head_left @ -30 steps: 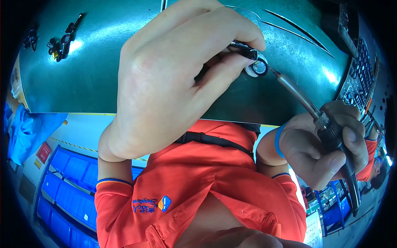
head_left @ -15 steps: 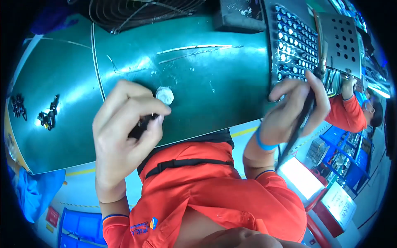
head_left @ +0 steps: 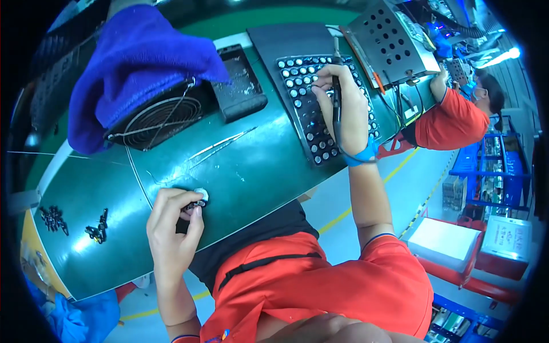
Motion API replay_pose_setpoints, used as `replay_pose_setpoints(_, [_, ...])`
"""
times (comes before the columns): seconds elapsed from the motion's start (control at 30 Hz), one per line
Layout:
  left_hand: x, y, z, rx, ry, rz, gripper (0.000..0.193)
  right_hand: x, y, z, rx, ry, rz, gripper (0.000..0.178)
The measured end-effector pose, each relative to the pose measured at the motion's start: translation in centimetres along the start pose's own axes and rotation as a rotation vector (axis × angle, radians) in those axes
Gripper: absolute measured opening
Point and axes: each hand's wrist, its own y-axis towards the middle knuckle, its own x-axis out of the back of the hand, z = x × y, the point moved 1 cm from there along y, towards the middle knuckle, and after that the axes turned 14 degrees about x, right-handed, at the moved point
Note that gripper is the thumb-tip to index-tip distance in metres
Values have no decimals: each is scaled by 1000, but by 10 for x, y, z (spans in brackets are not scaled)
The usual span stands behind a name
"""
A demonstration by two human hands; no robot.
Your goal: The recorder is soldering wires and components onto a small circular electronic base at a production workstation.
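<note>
Close to the table's near edge, my left hand [head_left: 173,224] pinches a small dark part [head_left: 193,206] between thumb and fingers; its shape is mostly hidden. A whitish round lump [head_left: 201,195] lies right at those fingertips. Over on the right, my right hand [head_left: 350,108] is above a black tray [head_left: 311,119] of small round silvery pieces. A black soldering iron [head_left: 336,94] is held in that hand, its metal end pointing away from me and its cable running back past my blue wristband. Thumb and forefinger come together over the pieces; whether they grip one I cannot tell.
Thin wire strands [head_left: 220,146] lie on the green table [head_left: 251,171]. Black cable parts [head_left: 97,228] sit at the left. A round-grilled fan [head_left: 163,117] under purple cloth [head_left: 143,63], a dark box [head_left: 239,83] and a perforated metal cover [head_left: 392,43] stand behind. Another person [head_left: 454,123] works at right.
My right hand has moved away from me and now hovers above the tray, still with the soldering iron. My left hand keeps its pinch by the whitish lump. The whole view has shifted.
</note>
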Motion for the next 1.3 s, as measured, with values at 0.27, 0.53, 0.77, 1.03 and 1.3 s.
replay_pose_setpoints(0.27, [16, -11, 20, -24, -51, -83, 18, -48, -65, 125, 92, 475, -26, 34])
replay_pose_setpoints(0.53, [101, -42, 73, 93, 124, -601, 15, -63, -84, 132, 50, 417, -1, 30])
replay_pose_setpoints(0.77, [182, -69, 121, 480, 451, -867, 13, -71, -76, 143, 166, 331, 51, 34])
replay_pose_setpoints(1.03, [200, -30, 127, 131, 831, -929, 17, -73, -70, 148, 207, 350, 13, 34])
replay_pose_setpoints(1.3, [161, 6, 82, 50, 611, -606, 15, -63, -74, 131, 214, 318, 31, 40])
